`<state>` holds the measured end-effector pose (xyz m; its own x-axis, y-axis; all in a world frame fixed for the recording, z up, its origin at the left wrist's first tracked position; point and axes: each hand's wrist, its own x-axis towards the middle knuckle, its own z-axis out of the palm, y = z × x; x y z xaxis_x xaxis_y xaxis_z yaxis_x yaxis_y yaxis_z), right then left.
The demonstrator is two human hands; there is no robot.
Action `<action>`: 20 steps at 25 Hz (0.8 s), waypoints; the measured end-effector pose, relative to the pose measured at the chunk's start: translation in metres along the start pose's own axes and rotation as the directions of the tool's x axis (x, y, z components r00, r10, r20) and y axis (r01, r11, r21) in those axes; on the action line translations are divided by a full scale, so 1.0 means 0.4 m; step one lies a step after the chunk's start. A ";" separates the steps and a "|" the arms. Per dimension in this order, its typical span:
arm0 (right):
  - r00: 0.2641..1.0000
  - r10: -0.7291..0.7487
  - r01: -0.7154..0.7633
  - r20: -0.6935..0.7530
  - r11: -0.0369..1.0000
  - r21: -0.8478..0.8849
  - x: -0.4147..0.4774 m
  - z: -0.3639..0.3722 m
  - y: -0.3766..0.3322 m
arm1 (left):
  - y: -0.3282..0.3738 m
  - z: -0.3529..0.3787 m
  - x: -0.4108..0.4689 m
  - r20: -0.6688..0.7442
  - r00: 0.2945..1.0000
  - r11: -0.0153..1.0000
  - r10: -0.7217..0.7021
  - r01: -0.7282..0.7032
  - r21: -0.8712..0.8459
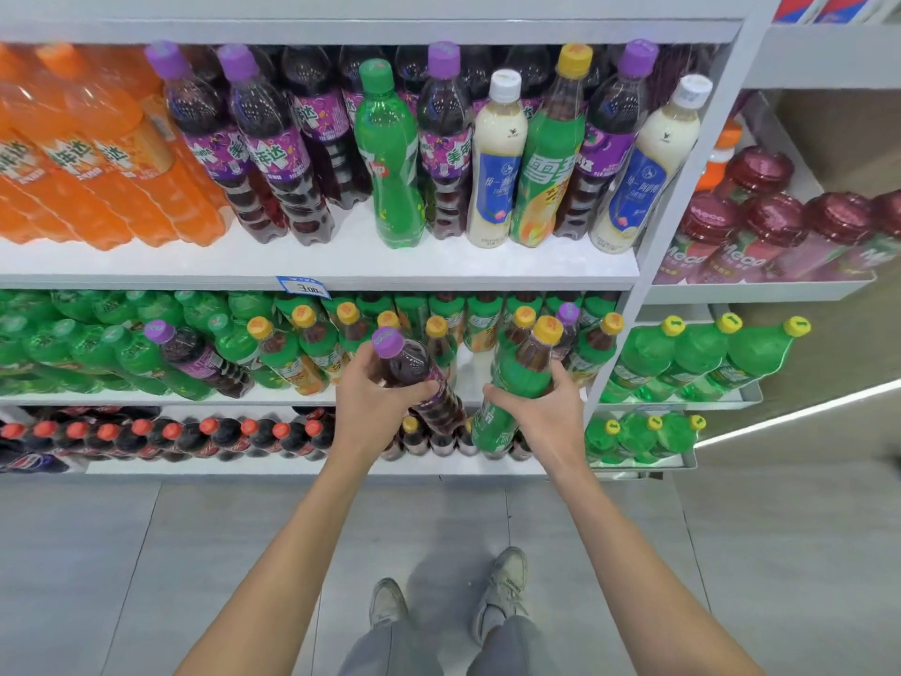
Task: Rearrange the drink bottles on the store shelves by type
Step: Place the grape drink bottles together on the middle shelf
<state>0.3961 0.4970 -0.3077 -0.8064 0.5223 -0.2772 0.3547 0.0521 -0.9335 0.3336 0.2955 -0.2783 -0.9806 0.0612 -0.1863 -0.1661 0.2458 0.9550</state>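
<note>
The fingers [426,388] of the left hand [375,400] are curled around a grape soda bottle [407,363] with a purple cap. The right hand [541,414] grasps a green tea bottle [519,378] with a yellow cap. Both bottles are held tilted, just before the front edge of the middle shelf [292,396], near its right end. On the upper shelf [341,265] purple, green and white bottles stand mixed.

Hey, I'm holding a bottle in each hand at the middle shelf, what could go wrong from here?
Both hands are full: the left hand grips the purple-capped bottle, the right hand the yellow-capped bottle, so nothing can steady the tightly packed middle-shelf bottles if one gets bumped. A purple-capped stray among the green bottles may be overlooked.
</note>
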 end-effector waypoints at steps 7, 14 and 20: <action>0.994 -0.028 0.022 -0.105 0.998 -0.057 0.033 0.153 0.077 | -0.101 -0.102 0.013 0.048 0.998 0.996 0.028 -0.032 0.084; 0.988 -0.109 0.095 -0.113 0.988 -0.123 0.130 0.231 0.125 | -0.157 -0.108 0.057 0.027 0.998 0.996 0.051 -0.053 0.069; 0.972 -0.117 0.096 -0.206 0.990 -0.108 0.169 0.274 0.205 | -0.201 -0.113 0.037 -0.020 0.996 0.994 0.084 -0.082 0.078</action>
<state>0.3186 0.4433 -0.4280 -0.7276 0.6765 -0.1137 0.3246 0.1936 -0.9258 0.3279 0.2328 -0.3474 -0.9929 0.0626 -0.1011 -0.0765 0.3144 0.9462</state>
